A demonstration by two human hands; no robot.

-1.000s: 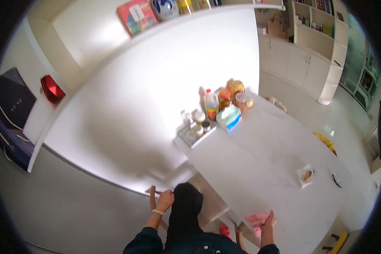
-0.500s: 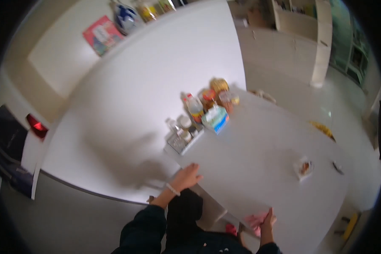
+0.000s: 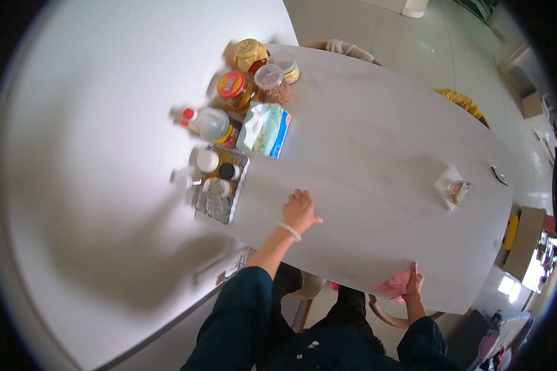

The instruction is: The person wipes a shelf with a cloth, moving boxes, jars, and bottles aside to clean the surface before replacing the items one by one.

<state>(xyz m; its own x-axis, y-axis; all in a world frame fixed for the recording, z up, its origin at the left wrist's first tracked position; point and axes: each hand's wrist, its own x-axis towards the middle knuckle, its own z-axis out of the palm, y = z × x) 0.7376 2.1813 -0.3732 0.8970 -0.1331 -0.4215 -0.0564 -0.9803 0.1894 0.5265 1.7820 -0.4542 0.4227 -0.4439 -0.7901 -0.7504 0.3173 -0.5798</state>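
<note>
My left hand [image 3: 300, 212], with a pale bracelet at the wrist, is over the near left part of the light marbled table [image 3: 353, 204]. Its fingers are slightly bent and the thumb sticks out; nothing is in it. A pink cloth [image 3: 395, 285] lies at the table's near edge, bunched in my right hand [image 3: 414, 283], whose index finger points forward. Nearest to my left hand is a clear tray [image 3: 234, 207] of small bottles and jars. Just beyond, a tissue pack [image 3: 261, 130] rests on the table.
Beside the tissues are a red-capped bottle [image 3: 213, 125], a red-lidded jar [image 3: 232, 86], a gold-covered jar [image 3: 250, 55] and clear tubs [image 3: 284, 65]. Toward the right are a glass [image 3: 459, 193] on white paper and a small dark object [image 3: 499, 175]. Chairs stand around the table; a white wall [image 3: 105, 123] borders its left.
My view has turned, bringing the table more fully into sight. My left hand has moved from the table's edge in over its top. My right hand keeps its hold on the cloth.
</note>
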